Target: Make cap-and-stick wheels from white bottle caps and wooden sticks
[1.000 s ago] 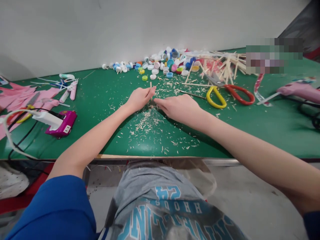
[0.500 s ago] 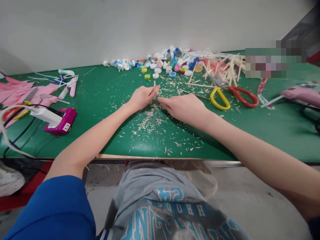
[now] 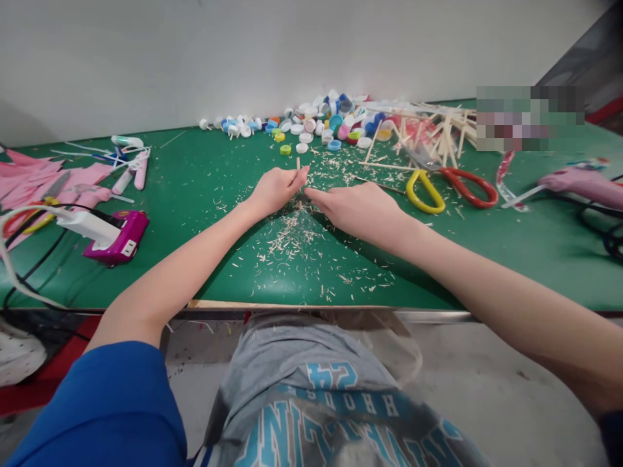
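Your left hand (image 3: 275, 190) pinches the stick (image 3: 298, 163), its long axis pointing away from you, near end over the shavings (image 3: 291, 235). Your right hand (image 3: 366, 206), fingers pressed together, lies just beside it; whether they grip anything, I can't tell.

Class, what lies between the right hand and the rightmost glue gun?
Head view: between the right hand and glue gun lie shavings, a thin rod, scissors and a plastic strip.
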`<action>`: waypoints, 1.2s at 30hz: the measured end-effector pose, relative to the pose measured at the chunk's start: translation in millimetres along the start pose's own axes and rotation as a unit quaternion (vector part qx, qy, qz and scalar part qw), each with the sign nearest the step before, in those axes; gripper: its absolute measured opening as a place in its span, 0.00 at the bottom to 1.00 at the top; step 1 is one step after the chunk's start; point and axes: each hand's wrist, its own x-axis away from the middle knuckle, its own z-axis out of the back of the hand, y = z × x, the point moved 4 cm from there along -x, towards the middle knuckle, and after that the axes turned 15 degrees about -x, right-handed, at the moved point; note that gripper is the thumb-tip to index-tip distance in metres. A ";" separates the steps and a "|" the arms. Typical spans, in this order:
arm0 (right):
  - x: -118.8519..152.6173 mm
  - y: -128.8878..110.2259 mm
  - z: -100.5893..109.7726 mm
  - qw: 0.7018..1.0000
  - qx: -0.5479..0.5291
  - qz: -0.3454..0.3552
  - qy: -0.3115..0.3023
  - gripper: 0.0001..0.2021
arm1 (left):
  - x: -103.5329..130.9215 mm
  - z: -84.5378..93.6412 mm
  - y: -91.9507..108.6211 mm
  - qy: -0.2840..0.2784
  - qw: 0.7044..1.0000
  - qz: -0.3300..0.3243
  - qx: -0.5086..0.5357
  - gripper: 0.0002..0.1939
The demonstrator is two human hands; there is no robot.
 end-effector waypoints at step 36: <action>-3.0 4.6 -5.9 0.999 -0.035 -0.004 -0.016 0.24 | 0.3 1.3 0.6 0.033 0.999 -0.022 0.032 0.34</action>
